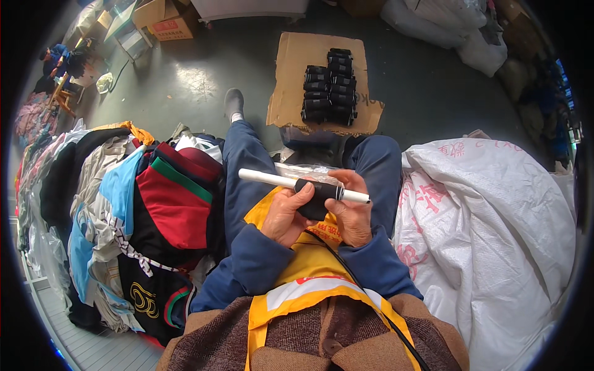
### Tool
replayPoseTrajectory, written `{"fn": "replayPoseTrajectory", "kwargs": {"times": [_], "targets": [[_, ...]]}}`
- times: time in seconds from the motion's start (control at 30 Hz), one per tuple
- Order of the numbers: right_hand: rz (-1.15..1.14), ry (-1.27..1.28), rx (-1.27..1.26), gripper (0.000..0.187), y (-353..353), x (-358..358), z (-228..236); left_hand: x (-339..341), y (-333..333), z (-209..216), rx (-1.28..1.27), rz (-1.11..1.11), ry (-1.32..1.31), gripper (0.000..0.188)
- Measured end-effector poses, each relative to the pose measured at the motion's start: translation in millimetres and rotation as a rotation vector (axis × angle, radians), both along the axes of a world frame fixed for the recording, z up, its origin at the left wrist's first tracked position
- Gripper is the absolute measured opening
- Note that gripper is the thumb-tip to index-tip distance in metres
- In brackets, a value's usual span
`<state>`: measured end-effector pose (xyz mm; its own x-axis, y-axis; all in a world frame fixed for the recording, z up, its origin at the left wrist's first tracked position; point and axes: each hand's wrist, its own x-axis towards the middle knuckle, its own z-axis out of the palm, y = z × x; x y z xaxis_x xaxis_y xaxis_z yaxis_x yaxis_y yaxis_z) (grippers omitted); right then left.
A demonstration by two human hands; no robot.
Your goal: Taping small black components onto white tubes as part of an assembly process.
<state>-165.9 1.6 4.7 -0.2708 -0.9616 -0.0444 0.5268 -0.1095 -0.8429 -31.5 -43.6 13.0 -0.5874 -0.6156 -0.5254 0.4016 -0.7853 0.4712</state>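
Above my lap I hold a white rod (pixel 267 177) tilted slightly, its left end higher. A black strip of cloth or ribbon (pixel 314 203) is wrapped round its right half, with white stripes near the right edge. My left hand (pixel 284 213) grips the black wrap, thumb on top. My right hand (pixel 354 216) closes round the right end, its fingers behind the rod and its thumb at the wrap's lower edge. Several similar black rolls (pixel 330 89) lie in two columns on a cardboard sheet (pixel 288 74) in front of me.
A heap of mixed clothing (pixel 173 198) lies at my left. At my right rests a large white woven sack (pixel 476 247). A cardboard box (pixel 167 21) sits on the floor at the far left, and plastic bags (pixel 445 25) at the far right. A black cord (pixel 346 263) crosses my yellow apron (pixel 303 253).
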Motion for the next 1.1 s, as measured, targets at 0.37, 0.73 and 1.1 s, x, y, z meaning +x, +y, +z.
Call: {"fn": "replayPoseTrajectory", "kwargs": {"times": [0.37,0.73,1.1], "targets": [[-0.147,-0.245,0.179,0.023,3,8,5,-5,9,-3,-0.081,0.025,0.003,0.027],[-0.122,-0.143,0.120,0.029,5,7,-2,-4,11,-10,-0.024,0.067,0.020,0.023],[-0.054,-0.350,0.249,0.027,5,7,-1,-7,14,-6,-0.132,0.168,0.029,0.028]]}}
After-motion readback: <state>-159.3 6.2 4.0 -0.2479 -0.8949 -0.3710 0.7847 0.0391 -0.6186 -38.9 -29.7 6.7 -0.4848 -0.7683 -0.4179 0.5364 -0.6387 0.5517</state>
